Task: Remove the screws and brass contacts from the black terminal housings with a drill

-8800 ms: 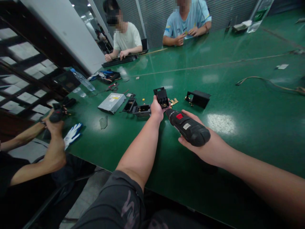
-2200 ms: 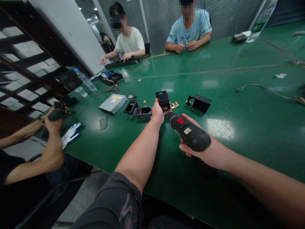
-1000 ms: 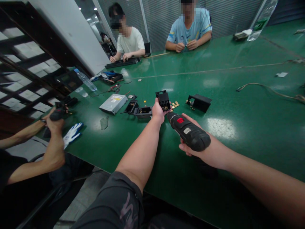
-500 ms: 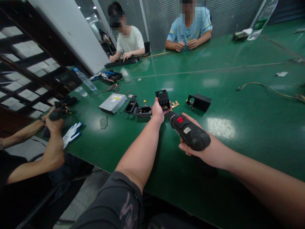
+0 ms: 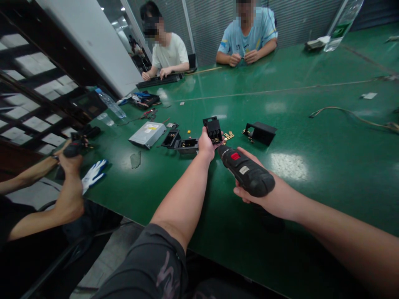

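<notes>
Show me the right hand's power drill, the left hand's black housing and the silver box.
Power drill [image 5: 252, 176], head view: middle of its dark casing.
Black housing [image 5: 213, 127], head view: middle of its face.
Silver box [image 5: 146, 133], head view: flat top.

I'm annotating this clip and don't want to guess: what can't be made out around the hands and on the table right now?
All in the head view:
- Left hand: partly hidden behind the black housing.
- Right hand: its grip, mostly hidden by the drill.
- Drill's tip: too small and dark to tell contact.
- Grey box: label print too small.
- Upper-right bottle: top cut off by the picture's edge.
</notes>
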A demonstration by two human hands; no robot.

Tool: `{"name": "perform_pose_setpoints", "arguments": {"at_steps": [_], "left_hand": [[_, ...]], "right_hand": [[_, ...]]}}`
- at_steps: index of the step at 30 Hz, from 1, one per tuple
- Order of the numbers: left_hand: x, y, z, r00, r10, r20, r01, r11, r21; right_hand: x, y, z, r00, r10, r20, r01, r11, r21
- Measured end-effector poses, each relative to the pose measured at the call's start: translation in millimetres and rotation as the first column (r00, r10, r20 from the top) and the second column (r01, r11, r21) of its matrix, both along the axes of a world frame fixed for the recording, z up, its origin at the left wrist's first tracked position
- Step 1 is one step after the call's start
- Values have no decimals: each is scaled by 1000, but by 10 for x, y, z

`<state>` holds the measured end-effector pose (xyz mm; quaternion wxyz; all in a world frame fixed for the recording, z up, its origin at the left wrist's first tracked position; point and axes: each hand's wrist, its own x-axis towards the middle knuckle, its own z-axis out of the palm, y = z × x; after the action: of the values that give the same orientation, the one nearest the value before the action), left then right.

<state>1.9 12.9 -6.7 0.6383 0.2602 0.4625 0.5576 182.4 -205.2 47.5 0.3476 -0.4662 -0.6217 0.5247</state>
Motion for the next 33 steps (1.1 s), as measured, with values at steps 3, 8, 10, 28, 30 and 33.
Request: {"name": "perform_pose_setpoints", "arguments": {"at_steps": [3, 8, 10, 28, 30, 33], "left_hand": [[-1, 1, -3, 1000, -1, 2, 1, 1000, 7], [1, -5, 10, 1000, -8, 1, 8, 1000, -3], [0, -3, 9, 1000, -7, 4, 7, 1000, -8], [-9, 15, -23, 1000, 0, -11, 0, 1000, 30], [-9, 14, -28, 1000, 0, -18, 1, 999, 35], [-7, 5, -21, 1000, -1, -12, 1, 1000, 27]], "right_hand": [[1, 4, -24, 1000, -1, 0, 1, 1000, 5], [-2, 5, -49, 1000, 6, -17, -6, 1000, 16], [-3, 2, -44, 1000, -1, -10, 1, 1000, 11], [-5, 3, -25, 1000, 1, -20, -1, 1000, 16], [-4, 3, -29, 1000, 4, -17, -4, 1000, 20], [-4, 3, -32, 1000, 0, -6, 0, 1000, 16]]}}
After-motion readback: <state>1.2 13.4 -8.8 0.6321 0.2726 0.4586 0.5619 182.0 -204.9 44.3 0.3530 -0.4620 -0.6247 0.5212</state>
